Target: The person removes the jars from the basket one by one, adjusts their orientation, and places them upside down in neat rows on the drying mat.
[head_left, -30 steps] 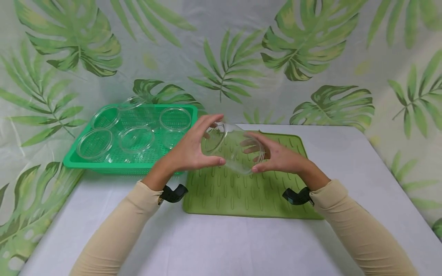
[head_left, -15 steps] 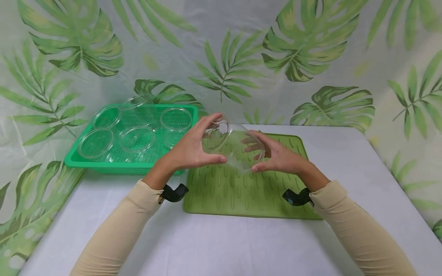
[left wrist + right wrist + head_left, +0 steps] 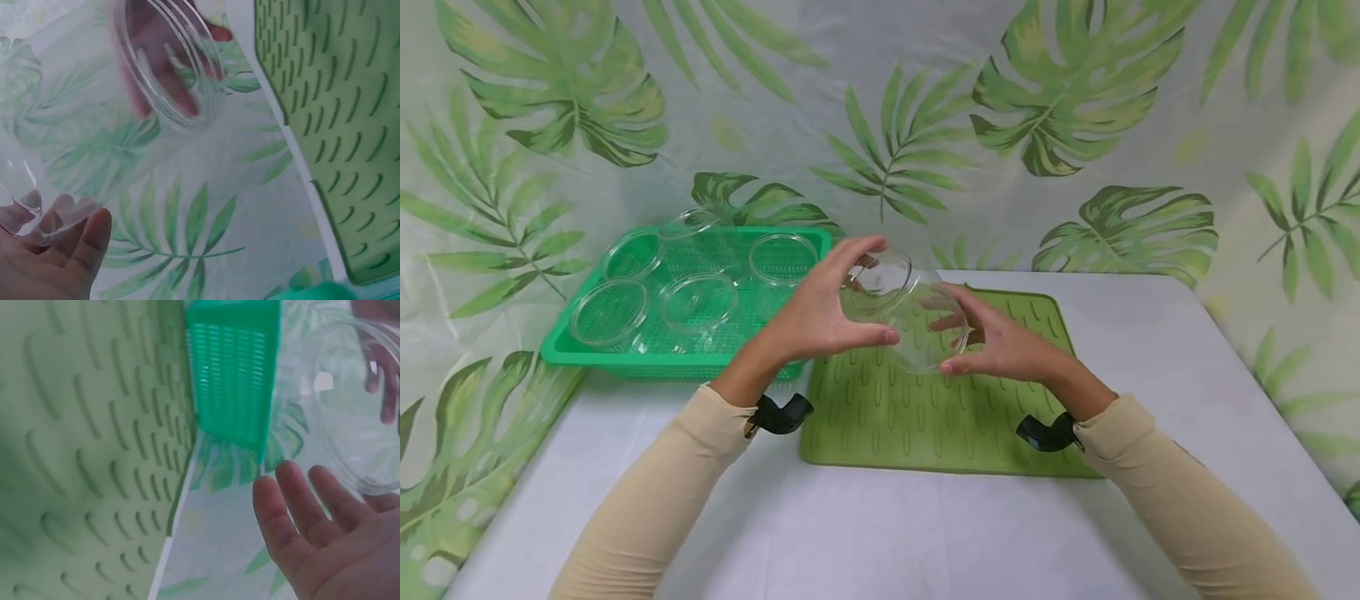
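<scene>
A clear, see-through jar (image 3: 925,333) is held sideways between both hands above the green mat, tilted so its left end sits higher. My left hand (image 3: 816,308) grips the base end, thumb in front and fingers behind. At the ridged rim end, my right hand (image 3: 1000,337) holds on with its thumb low at the front and fingers behind the wall. In the left wrist view the ridged rim (image 3: 169,59) shows with fingers behind it. The right wrist view shows the round mouth (image 3: 350,406) beside my fingers (image 3: 300,506).
A green perforated basket (image 3: 655,360) stands at the back left with several clear jars (image 3: 608,312) in it. The textured green mat (image 3: 917,433) lies on the white-covered table (image 3: 850,533). A leaf-patterned sheet (image 3: 925,125) hangs behind the table.
The jar has turned slightly, its left end rising and swinging rightward. My left hand has lifted a little with it, while my right hand has shifted slightly left. The basket stays put.
</scene>
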Tool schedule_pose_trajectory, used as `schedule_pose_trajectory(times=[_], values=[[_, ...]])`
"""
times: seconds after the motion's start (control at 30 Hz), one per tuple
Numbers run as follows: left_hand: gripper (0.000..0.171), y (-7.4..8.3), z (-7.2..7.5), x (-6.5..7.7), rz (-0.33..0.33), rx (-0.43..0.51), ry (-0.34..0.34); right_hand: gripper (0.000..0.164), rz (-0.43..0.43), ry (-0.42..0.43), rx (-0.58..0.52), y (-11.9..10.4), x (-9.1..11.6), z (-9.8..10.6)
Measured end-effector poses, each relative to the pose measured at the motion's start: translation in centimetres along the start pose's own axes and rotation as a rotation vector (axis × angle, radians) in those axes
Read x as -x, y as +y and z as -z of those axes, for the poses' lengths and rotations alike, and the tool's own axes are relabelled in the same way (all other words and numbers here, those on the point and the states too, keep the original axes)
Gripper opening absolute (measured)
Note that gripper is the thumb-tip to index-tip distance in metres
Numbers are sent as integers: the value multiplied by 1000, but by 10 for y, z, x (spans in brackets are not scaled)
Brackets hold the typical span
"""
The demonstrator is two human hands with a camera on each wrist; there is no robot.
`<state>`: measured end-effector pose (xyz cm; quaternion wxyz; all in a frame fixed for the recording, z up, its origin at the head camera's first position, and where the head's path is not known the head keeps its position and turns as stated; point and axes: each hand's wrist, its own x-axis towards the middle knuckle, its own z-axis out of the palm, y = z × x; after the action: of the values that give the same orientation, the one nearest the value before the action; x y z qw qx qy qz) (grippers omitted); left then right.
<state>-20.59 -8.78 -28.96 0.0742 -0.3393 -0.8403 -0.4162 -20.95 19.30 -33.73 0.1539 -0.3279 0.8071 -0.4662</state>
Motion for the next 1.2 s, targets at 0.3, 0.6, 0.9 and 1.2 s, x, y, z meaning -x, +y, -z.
schedule_pose_trajectory(times=[0.3, 0.6, 0.9, 1.2], values=[[97, 10, 19, -5, 21, -104, 5, 93, -130, 3, 243, 13, 42, 18], [99, 16, 31, -13, 33, -178, -57, 79, -235, 94, 651, 47, 118, 38], [98, 8, 34, -16, 137, -196, -90, 74, -284, 200, 631, 82, 165, 39], [97, 1, 31, -23, 222, -221, -123, 89, -303, 88, 551, 93, 184, 23]])
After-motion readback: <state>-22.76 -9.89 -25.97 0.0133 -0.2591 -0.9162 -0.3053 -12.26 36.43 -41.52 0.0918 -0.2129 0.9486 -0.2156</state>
